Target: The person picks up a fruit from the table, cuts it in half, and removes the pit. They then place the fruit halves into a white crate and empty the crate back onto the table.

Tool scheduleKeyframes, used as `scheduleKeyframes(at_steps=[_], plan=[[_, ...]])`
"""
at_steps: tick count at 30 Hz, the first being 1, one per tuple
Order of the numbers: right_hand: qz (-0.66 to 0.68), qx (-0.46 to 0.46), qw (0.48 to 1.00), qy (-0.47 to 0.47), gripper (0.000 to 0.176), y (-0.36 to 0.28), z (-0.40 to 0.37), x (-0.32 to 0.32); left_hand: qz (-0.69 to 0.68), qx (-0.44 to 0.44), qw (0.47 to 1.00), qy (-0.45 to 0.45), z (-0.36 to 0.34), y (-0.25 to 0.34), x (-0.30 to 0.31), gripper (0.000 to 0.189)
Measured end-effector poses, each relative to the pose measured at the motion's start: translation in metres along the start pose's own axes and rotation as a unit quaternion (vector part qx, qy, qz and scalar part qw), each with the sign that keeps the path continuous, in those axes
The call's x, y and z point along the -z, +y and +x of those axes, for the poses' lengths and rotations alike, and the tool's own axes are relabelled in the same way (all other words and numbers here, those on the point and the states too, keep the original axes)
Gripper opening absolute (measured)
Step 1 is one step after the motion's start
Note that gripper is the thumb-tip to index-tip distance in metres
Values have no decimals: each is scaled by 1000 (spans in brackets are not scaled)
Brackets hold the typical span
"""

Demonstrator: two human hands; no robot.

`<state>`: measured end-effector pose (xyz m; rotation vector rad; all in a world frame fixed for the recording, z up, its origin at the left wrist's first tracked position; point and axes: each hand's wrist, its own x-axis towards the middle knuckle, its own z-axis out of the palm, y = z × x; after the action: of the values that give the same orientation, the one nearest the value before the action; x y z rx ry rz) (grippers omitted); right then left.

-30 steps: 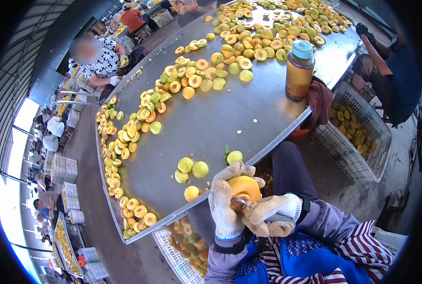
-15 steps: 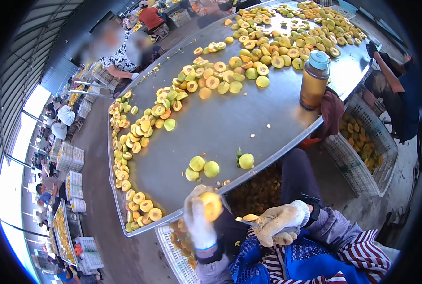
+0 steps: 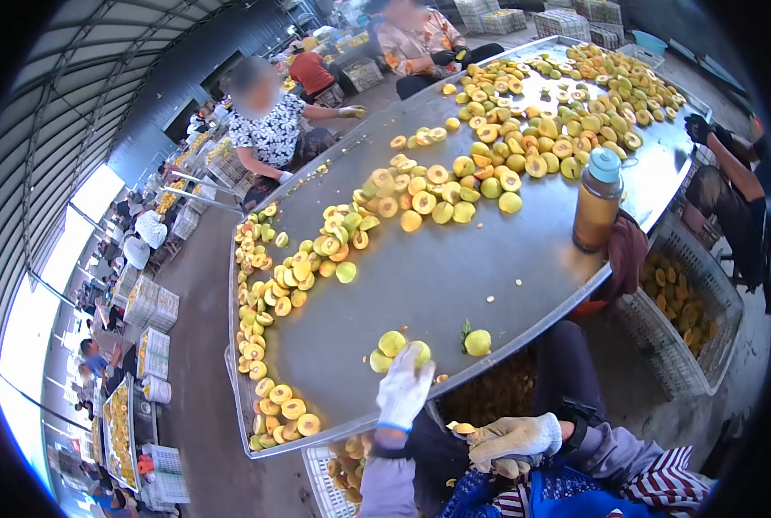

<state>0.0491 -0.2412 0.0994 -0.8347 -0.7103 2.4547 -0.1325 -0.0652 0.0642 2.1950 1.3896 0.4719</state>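
My left hand, in a whitish work glove, reaches over the near edge of the metal table. Its outstretched fingers are right at a whole yellow-green stone fruit, partly covering it. Another whole fruit lies against that one, and one with a green leaf sits further right. Above my lap, my right hand, in a soiled glove, is closed around a small knife, mostly hidden by the fingers. A yellow piece of fruit shows at its tip.
Halved fruit runs in a band along the table's far and left sides. A bottle with a blue lid stands near the right edge by a dark cloth. Crates of fruit flank my legs. A person sits across the table.
My left hand no longer holds the halved fruit and has moved forward to the whole fruits on the table. My right hand stays over my lap. The camera view has tilted upward.
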Motion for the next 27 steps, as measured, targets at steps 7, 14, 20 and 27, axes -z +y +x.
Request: scheduleKeyframes(at_steps=[7,14,20,27], plan=[[37,11,999,31,26,-3,-1,11,235,41,955,-176,59,-26,-43,62],[-61,53,993,89,27,-3,8,11,-309,161,920,-181,41,-18,-7,52],[-335,115,903,244,39,9,18,17,-589,54,789,-167,-33,45,15,46],[-320,165,889,282,41,2,4,-6,-574,79,813,-58,-58,74,9,39]])
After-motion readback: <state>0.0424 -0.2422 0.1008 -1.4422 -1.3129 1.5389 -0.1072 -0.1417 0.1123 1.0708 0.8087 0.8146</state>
